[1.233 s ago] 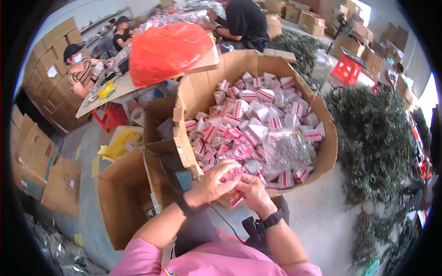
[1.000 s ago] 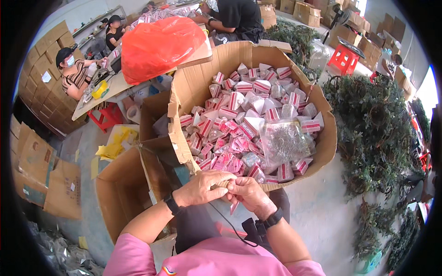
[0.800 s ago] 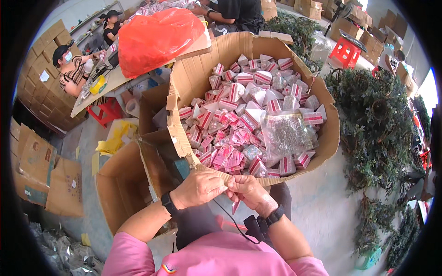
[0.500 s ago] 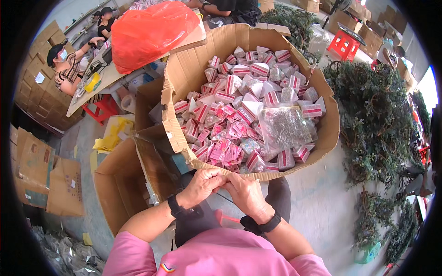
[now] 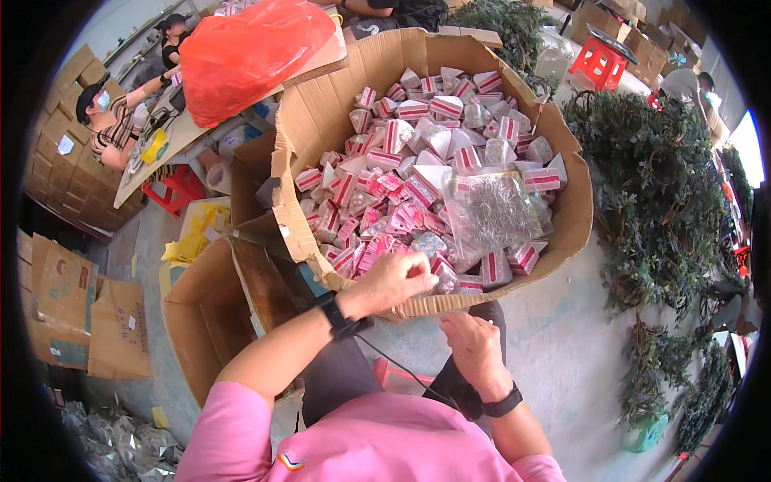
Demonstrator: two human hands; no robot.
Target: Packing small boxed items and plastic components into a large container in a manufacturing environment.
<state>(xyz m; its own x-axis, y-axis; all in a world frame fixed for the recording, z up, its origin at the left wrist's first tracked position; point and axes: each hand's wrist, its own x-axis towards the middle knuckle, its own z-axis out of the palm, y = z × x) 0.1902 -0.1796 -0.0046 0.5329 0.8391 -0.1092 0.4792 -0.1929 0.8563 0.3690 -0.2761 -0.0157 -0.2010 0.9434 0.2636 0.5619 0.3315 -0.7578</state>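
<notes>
A large open cardboard box (image 5: 317, 100) stands before me, filled with small wedge-shaped clear packets (image 5: 446, 106) with pink-and-white striped labels. My left hand (image 5: 393, 283) is over its near rim, fingers curled into a pinch beside the packets; anything in them is too small to make out. Just outside the rim, lower and to the right, my right hand (image 5: 475, 349) has its thumb and fingers pressed together. What it pinches, if anything, cannot be made out. A flat clear bag of thin silvery pieces (image 5: 499, 215) lies on the packets, with loose pink cards (image 5: 384, 239) nearer the middle.
An open, smaller cardboard box (image 5: 205, 309) stands at the left. Beyond it, a table (image 5: 181, 145) bears a red plastic bag (image 5: 249, 60); two people sit there. Leafy wreaths (image 5: 654, 209) are heaped on the right. A red stool (image 5: 598, 66) stands at the back.
My hands were together at the near rim; now they are apart. The left has moved up and right over the packets, the right down and to the right.
</notes>
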